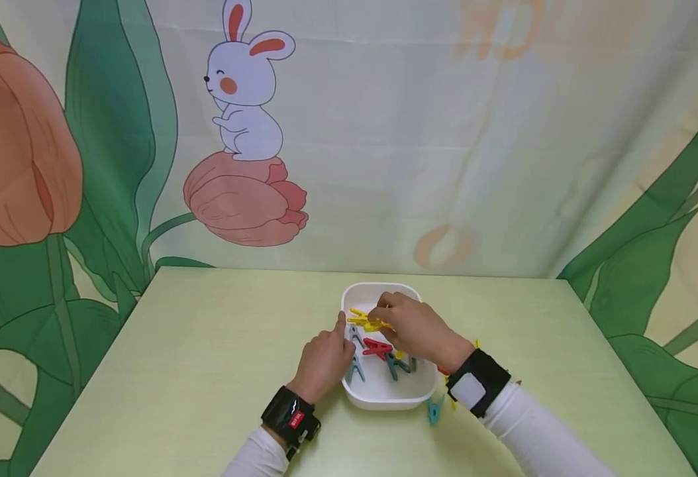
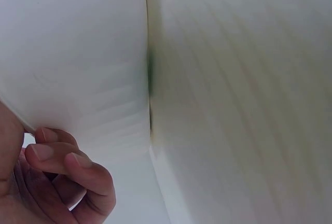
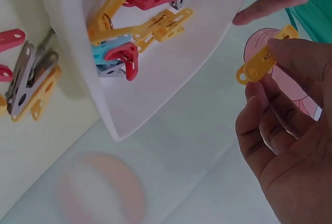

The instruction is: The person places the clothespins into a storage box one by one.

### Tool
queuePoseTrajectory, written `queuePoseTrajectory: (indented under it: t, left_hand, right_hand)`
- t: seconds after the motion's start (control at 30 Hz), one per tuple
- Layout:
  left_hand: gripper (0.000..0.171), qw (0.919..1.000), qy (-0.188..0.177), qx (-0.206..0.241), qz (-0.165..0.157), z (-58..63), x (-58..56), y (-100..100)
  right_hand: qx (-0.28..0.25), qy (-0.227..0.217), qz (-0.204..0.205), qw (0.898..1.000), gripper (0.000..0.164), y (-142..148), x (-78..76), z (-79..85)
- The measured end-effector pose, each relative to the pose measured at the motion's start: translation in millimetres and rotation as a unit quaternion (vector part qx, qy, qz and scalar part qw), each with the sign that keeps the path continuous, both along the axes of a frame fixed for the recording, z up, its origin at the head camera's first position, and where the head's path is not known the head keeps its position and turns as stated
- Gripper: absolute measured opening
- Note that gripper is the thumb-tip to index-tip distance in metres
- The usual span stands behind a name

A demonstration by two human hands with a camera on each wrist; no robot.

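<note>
My right hand is over the far part of a white plastic tub. Thumb and fingertips pinch a yellow clothespin, seen side-on in the right wrist view. Inside the tub lie several more: a red clothespin, a dark teal clothespin, a grey clothespin, a light blue clothespin and yellow ones. At the tub's left side, my left hand grips the rim, index finger stretched along it. The left wrist view shows its other fingers bent against the white wall.
On the table, right of the tub, lie more clothespins, partly hidden under my right wrist. A turquoise clothespin sits by the tub's near right corner. Behind the table hangs a printed curtain with a rabbit and tulips.
</note>
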State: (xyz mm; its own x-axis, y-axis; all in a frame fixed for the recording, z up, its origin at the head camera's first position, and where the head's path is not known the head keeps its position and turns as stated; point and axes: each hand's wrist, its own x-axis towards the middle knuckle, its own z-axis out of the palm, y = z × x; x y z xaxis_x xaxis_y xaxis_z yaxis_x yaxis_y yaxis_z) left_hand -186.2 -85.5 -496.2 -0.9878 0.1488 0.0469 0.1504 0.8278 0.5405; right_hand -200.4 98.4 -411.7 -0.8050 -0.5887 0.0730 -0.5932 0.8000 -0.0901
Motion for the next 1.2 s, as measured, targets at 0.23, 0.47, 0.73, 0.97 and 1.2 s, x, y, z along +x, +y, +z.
queuePoseTrajectory:
  t: [0.23, 0.47, 0.73, 0.97, 1.2]
  left_hand:
    - [0.062, 0.9996, 0.026, -0.005, -0.007, -3.4, -1.2, -1]
    - [0.061, 0.9999, 0.015, -0.004, -0.005, -4.3, -1.2, -1]
    - [0.062, 0.9999, 0.012, 0.000, -0.003, -3.2, -0.9, 0]
    - [0.063, 1.0000, -0.001, -0.005, 0.001, -2.8, 0.4, 2]
    - [0.061, 0.9998, 0.013, -0.018, 0.003, -2.1, 0.3, 2]
  right_hand:
    - [-0.006, -0.031, -0.001, 0.999, 0.094, 6, 1.7, -9.8]
    - [-0.015, -0.048, -0.029, 0.998, 0.103, 10, 4.5, -15.1]
    - [-0.019, -0.062, -0.053, 0.997, 0.103, 25, 6.0, -16.4]
    - [-0.030, -0.065, -0.090, 0.993, 0.104, 50, 12.4, -17.9]
    - [-0.035, -0.059, -0.116, 0.991, 0.102, 81, 25.0, -16.4]
